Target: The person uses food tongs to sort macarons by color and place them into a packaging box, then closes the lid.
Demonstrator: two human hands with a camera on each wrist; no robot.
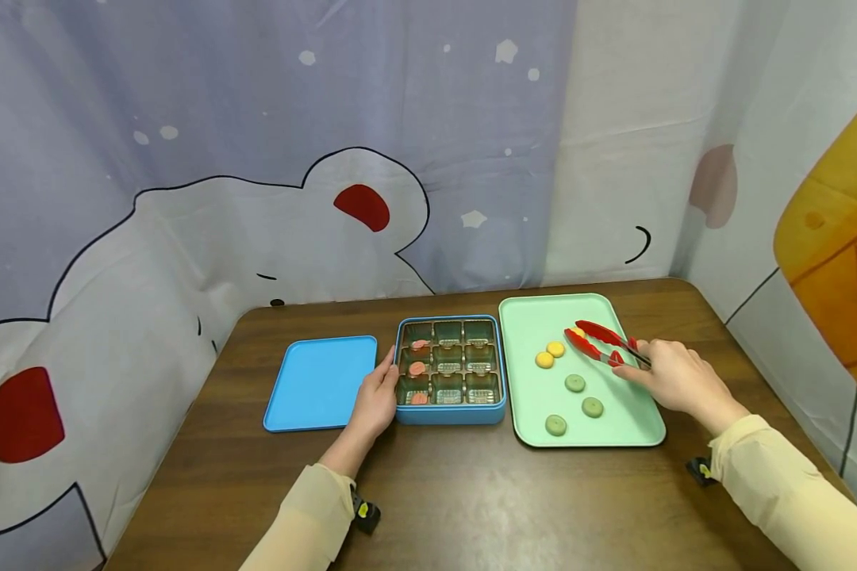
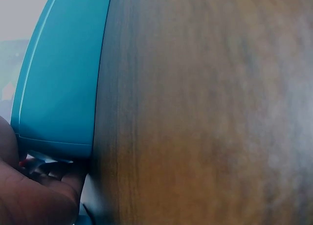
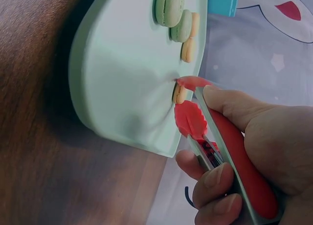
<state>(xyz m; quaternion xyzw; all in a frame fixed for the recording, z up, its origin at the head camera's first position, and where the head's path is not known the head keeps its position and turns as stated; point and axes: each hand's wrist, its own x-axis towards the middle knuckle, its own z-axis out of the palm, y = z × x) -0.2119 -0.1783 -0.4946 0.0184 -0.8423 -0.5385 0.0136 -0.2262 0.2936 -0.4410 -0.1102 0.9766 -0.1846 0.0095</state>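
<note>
My right hand point(image 1: 674, 373) grips red tongs point(image 3: 239, 161) over the far right part of a pale green tray point(image 1: 536, 317). The tips of the tongs stand apart on either side of a yellow macaron point(image 3: 179, 93). Two more yellow macarons point(image 1: 550, 354) lie just left of them, and three green macarons point(image 1: 574, 383) sit nearer the front. My left hand point(image 1: 377, 404) rests against the left side of a blue box point(image 1: 450, 415), fingers straight along its wall. Inside, a divided insert holds three pink macarons point(image 1: 417, 369), one in each left-column compartment.
A flat blue lid point(image 1: 321, 385) lies on the wooden table point(image 1: 443, 492) left of the box. The tray stands close beside the box's right wall. A printed curtain point(image 1: 471, 159) hangs behind the table's back edge.
</note>
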